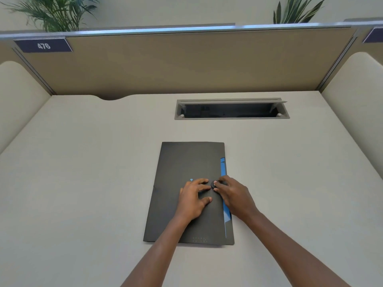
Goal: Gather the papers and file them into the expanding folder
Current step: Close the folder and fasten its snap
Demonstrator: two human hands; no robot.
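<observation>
On the pale desk (83,183) lies one black expanding folder (182,166), closed and flat, its long sides running away from the person; no loose papers show anywhere on the surface. Far left, one padded side panel (18,96) bounds the desk, and above it a dark plate (43,46) reads 476, with one leafy plant (56,13) behind the partition. Left of the folder the desk is bare right out to that panel, so there is wide open room on that side. Two hands work on the folder's near half. The left hand (193,198) lies palm down on the cover, fingers spread and pressing flat, gripping nothing. Just beside it, the right hand (233,193) pinches with thumb and fingertips at one small round black clasp (213,184) near the flap's edge; the two hands nearly touch there. One blue strip (223,168) shows along the folder's right edge, partly under the right hand. Beyond the folder, well apart from it, one long cable slot (232,109) sits open in the desk before the tan partition (186,63). Right of the folder the desk is again bare out to a second padded panel (356,96), with a second plant (296,11) above.
</observation>
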